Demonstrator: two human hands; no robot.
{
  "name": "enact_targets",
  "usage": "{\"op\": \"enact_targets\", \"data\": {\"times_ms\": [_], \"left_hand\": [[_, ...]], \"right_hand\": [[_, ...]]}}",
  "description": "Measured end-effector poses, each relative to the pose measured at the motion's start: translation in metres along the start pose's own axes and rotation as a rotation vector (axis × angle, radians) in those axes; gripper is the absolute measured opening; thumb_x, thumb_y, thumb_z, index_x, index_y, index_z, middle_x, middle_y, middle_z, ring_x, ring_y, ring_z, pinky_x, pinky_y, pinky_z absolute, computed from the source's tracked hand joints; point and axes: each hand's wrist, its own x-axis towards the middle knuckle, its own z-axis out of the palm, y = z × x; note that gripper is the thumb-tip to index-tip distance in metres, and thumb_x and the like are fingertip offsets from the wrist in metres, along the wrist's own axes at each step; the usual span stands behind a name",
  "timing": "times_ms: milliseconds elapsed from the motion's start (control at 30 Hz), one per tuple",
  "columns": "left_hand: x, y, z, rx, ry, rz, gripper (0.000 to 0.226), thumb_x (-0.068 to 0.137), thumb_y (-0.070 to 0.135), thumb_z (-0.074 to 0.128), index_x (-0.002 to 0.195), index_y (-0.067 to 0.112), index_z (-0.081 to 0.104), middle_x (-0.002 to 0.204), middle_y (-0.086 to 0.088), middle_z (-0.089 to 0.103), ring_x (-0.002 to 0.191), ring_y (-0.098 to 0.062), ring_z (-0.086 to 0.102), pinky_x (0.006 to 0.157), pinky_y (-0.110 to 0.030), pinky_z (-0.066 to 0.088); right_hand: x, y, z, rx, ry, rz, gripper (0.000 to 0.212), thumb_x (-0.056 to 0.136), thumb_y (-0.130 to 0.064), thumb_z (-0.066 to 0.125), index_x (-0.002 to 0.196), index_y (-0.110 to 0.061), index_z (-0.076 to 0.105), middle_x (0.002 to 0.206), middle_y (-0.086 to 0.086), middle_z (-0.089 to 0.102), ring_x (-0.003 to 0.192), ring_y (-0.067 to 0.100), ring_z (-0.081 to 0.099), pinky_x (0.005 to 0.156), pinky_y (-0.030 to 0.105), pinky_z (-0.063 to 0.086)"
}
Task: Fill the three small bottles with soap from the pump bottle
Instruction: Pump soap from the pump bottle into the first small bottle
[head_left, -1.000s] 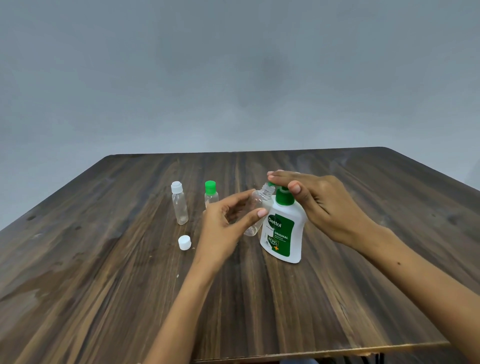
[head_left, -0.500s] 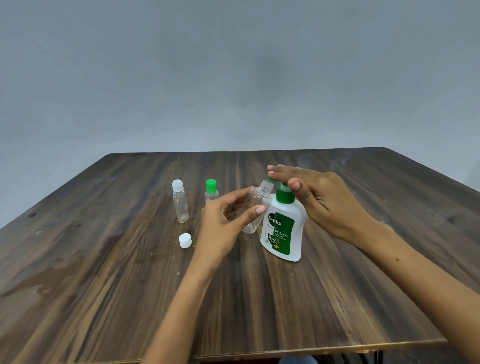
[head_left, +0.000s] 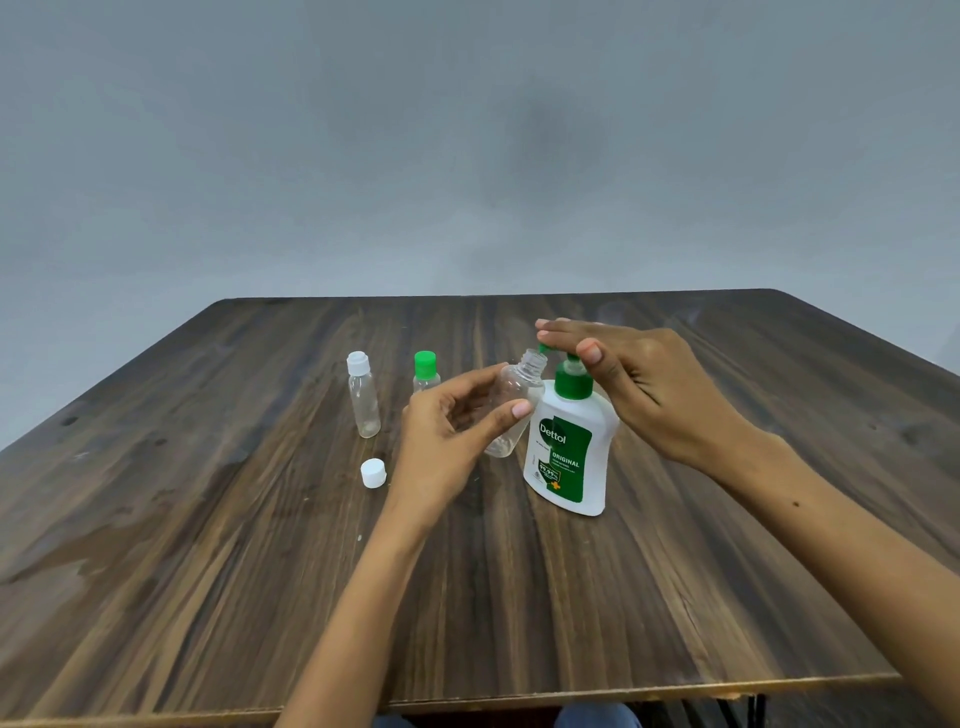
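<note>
A white and green pump bottle (head_left: 569, 452) stands mid-table. My right hand (head_left: 639, 384) lies over its green pump head with straight fingers pressing on top. My left hand (head_left: 452, 431) grips an uncapped clear small bottle (head_left: 514, 405), tilted so its open neck sits just under the pump's spout. Its white cap (head_left: 373, 473) lies loose on the table to the left. Two more small clear bottles stand behind: one with a white cap (head_left: 363, 400), one with a green cap (head_left: 426, 371) partly hidden by my left hand.
The dark wooden table (head_left: 208, 571) reaches its near edge at the bottom of the view and its far edge in front of a plain grey wall. A knee in blue cloth shows below the near edge.
The view has shifted slightly. My hands hold nearly the same pose, with the small bottle's neck kept under the spout and my right hand on the pump head.
</note>
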Motion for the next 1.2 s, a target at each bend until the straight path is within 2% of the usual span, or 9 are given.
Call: {"op": "enact_targets", "data": {"times_ms": [67, 233, 400, 600, 767, 967, 1033, 1100, 1200], "left_hand": [[0.0004, -0.0003, -0.0008, -0.009, -0.001, 0.001, 0.052, 0.069, 0.026, 0.075, 0.118, 0.01, 0.068, 0.108, 0.002, 0.074, 0.103, -0.006, 0.069, 0.086, -0.017, 0.053], [0.0003, -0.0016, -0.0006, -0.005, -0.016, 0.004, 0.049, 0.069, 0.025, 0.075, 0.116, 0.011, 0.068, 0.106, 0.004, 0.074, 0.101, -0.005, 0.069, 0.083, -0.015, 0.052], [0.0014, -0.0043, -0.0032, -0.006, -0.016, 0.005, 0.049, 0.071, 0.025, 0.075, 0.118, 0.01, 0.068, 0.109, 0.0, 0.074, 0.104, -0.009, 0.069, 0.089, -0.021, 0.054], [0.0009, -0.006, -0.0012, -0.024, -0.034, -0.004, 0.043, 0.07, 0.023, 0.075, 0.112, 0.016, 0.069, 0.101, 0.008, 0.075, 0.1, -0.008, 0.07, 0.085, -0.018, 0.054], [0.0013, -0.0042, -0.0032, -0.037, -0.031, 0.001, 0.045, 0.07, 0.024, 0.076, 0.113, 0.014, 0.069, 0.104, 0.004, 0.075, 0.102, -0.01, 0.07, 0.085, -0.017, 0.053], [0.0013, -0.0027, -0.0012, -0.04, -0.047, 0.003, 0.04, 0.069, 0.022, 0.075, 0.108, 0.018, 0.069, 0.097, 0.01, 0.076, 0.098, -0.007, 0.071, 0.082, -0.016, 0.053], [0.0008, -0.0026, -0.0014, -0.049, -0.047, 0.001, 0.04, 0.069, 0.022, 0.075, 0.109, 0.018, 0.069, 0.097, 0.01, 0.076, 0.098, -0.007, 0.071, 0.082, -0.015, 0.052], [0.0006, -0.002, -0.0025, -0.058, -0.048, 0.003, 0.042, 0.069, 0.022, 0.075, 0.11, 0.016, 0.069, 0.098, 0.009, 0.076, 0.098, -0.007, 0.071, 0.081, -0.014, 0.052], [-0.0001, -0.0029, -0.0039, -0.07, -0.047, 0.002, 0.042, 0.069, 0.021, 0.075, 0.11, 0.014, 0.069, 0.099, 0.008, 0.076, 0.098, -0.007, 0.071, 0.081, -0.014, 0.052]], "right_hand": [[-0.0015, 0.0002, 0.0032, 0.01, 0.02, 0.001, 0.077, 0.096, -0.066, 0.015, 0.116, -0.016, 0.071, 0.123, -0.008, 0.065, 0.118, 0.005, 0.057, 0.089, 0.019, 0.05], [-0.0037, -0.0008, 0.0058, 0.018, 0.047, 0.02, 0.078, 0.095, -0.066, 0.015, 0.111, -0.016, 0.073, 0.118, -0.009, 0.068, 0.112, 0.004, 0.061, 0.081, 0.028, 0.055], [-0.0016, 0.0, 0.0024, 0.009, 0.023, 0.006, 0.078, 0.095, -0.066, 0.014, 0.118, -0.017, 0.07, 0.124, -0.008, 0.065, 0.12, 0.005, 0.056, 0.089, 0.023, 0.051], [-0.0039, 0.0006, 0.0073, 0.056, 0.046, 0.033, 0.077, 0.095, -0.067, 0.017, 0.111, -0.017, 0.073, 0.116, -0.009, 0.069, 0.11, 0.002, 0.062, 0.077, 0.022, 0.053], [0.0005, 0.0007, 0.0007, 0.018, 0.003, 0.015, 0.077, 0.095, -0.067, 0.014, 0.119, -0.019, 0.069, 0.127, -0.009, 0.063, 0.122, 0.002, 0.054, 0.09, 0.016, 0.048], [-0.0029, 0.0011, 0.0071, 0.067, 0.041, 0.033, 0.076, 0.095, -0.066, 0.017, 0.11, -0.017, 0.073, 0.114, -0.011, 0.069, 0.11, 0.004, 0.062, 0.079, 0.02, 0.053], [-0.0031, 0.0013, 0.0067, 0.05, 0.044, 0.04, 0.077, 0.094, -0.068, 0.016, 0.111, -0.019, 0.073, 0.115, -0.011, 0.068, 0.11, 0.003, 0.062, 0.077, 0.017, 0.051], [-0.0013, 0.0013, 0.0041, 0.034, 0.038, 0.031, 0.078, 0.095, -0.068, 0.014, 0.114, -0.019, 0.072, 0.119, -0.011, 0.066, 0.114, 0.003, 0.06, 0.08, 0.013, 0.048], [-0.0002, 0.0014, 0.0013, 0.032, 0.02, 0.016, 0.077, 0.096, -0.066, 0.014, 0.118, -0.018, 0.07, 0.124, -0.009, 0.065, 0.119, 0.002, 0.056, 0.089, 0.02, 0.049]]}}
